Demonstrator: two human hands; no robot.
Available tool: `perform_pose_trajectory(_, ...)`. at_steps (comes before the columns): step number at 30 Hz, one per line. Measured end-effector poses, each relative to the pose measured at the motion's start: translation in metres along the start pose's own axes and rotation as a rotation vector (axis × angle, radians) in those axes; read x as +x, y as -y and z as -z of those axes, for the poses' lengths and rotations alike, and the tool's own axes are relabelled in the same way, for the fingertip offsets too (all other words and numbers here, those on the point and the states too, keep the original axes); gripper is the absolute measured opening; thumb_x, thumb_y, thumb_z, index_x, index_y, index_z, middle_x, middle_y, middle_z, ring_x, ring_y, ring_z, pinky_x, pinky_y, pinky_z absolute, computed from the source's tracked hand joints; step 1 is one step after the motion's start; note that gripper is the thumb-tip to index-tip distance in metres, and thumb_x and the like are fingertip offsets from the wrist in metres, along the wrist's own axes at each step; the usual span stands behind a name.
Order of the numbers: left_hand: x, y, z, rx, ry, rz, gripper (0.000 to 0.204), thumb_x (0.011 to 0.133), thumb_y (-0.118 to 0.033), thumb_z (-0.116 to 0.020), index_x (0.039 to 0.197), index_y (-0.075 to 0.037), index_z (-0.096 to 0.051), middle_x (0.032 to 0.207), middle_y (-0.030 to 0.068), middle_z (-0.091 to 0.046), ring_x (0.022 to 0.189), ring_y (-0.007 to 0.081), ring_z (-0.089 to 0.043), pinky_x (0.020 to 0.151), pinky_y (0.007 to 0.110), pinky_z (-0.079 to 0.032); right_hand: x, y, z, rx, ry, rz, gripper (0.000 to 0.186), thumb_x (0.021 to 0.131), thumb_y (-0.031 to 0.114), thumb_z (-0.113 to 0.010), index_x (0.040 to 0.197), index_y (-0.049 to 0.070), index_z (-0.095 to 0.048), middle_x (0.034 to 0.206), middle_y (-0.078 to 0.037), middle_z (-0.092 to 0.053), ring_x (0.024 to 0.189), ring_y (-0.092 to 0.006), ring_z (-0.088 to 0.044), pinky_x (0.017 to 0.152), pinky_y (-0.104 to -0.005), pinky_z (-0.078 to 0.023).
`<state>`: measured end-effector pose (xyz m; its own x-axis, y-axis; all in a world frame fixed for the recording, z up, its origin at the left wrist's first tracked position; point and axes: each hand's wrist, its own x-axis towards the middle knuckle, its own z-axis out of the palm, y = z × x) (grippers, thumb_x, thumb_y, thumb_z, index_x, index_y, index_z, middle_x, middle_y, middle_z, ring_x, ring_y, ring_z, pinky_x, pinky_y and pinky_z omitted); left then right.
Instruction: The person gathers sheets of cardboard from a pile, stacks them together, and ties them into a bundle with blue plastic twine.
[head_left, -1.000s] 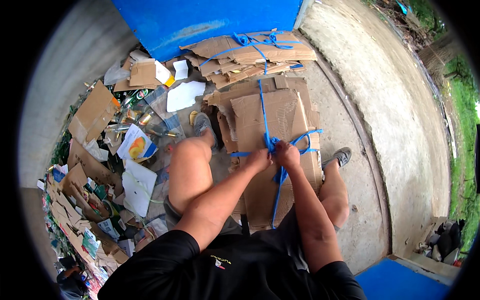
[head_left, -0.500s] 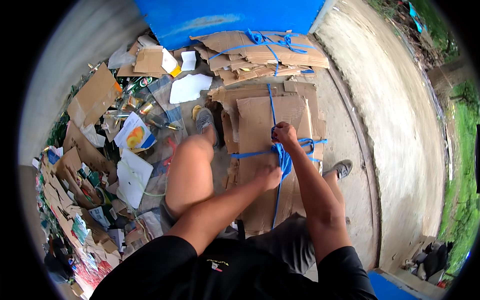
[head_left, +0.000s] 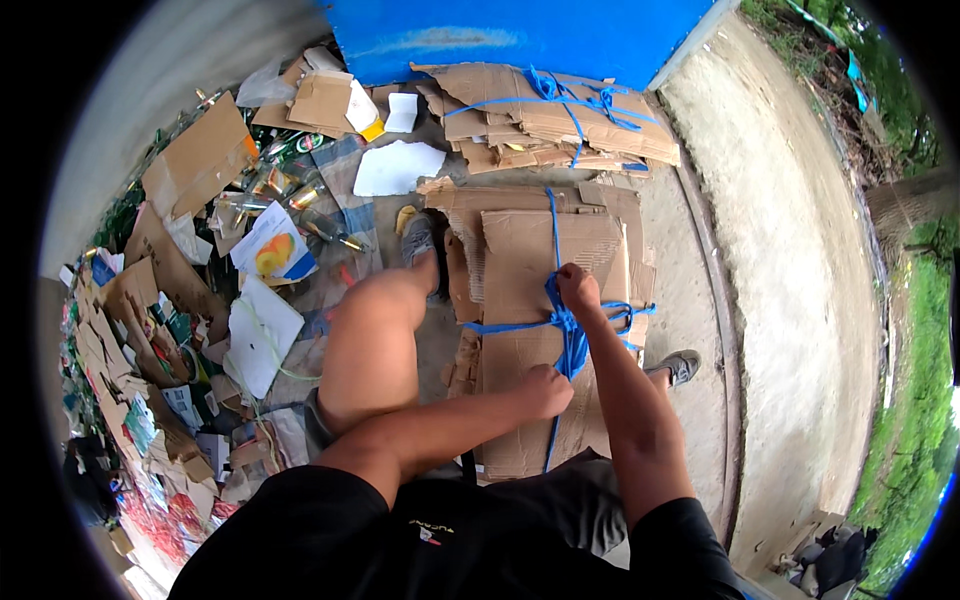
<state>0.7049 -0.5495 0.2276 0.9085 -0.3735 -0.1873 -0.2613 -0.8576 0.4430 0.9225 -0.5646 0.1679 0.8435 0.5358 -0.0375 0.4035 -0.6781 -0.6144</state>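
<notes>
A stack of flattened brown cardboard [head_left: 517,260] lies between my legs, bound crosswise with flat blue cord [head_left: 553,220] that bunches into a loose knot at its middle. My right hand [head_left: 578,287] is closed on the cord just above the knot, with the arm reaching over the stack. Nearer my body, below the knot, my left hand [head_left: 549,391] is closed round the cord's lower part. The fingertips of both hands are mostly hidden.
Another tied cardboard bundle [head_left: 515,120] lies before a blue panel [head_left: 430,55]. To my left, loose cardboard [head_left: 195,160], bottles [head_left: 305,195] and paper scraps heap against a grey wall [head_left: 110,140]. A pale concrete strip [head_left: 780,300] and greenery lie rightward.
My hands, together at the knot a second ago, have drawn apart: the left has moved down toward me, the right stays higher on the cord. The view has shifted slightly.
</notes>
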Motion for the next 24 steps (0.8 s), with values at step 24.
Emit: perform_pose_trajectory(24,-0.047,-0.038,-0.035,-0.011,0.203,-0.097,0.018,0.080,-0.010,-0.059,0.081,-0.004,-0.076,0.088,0.0180,-0.074,0.086,0.0345,-0.073,0.074,0.044,-0.058,-0.066,0.022,0.005,1.076,-0.168,-0.701,0.008,0.088,0.009,-0.055,0.080,0.012,-0.052,0.060,0.004,-0.041,0.043,-0.0081,-0.036,0.037,-0.0262,-0.025)
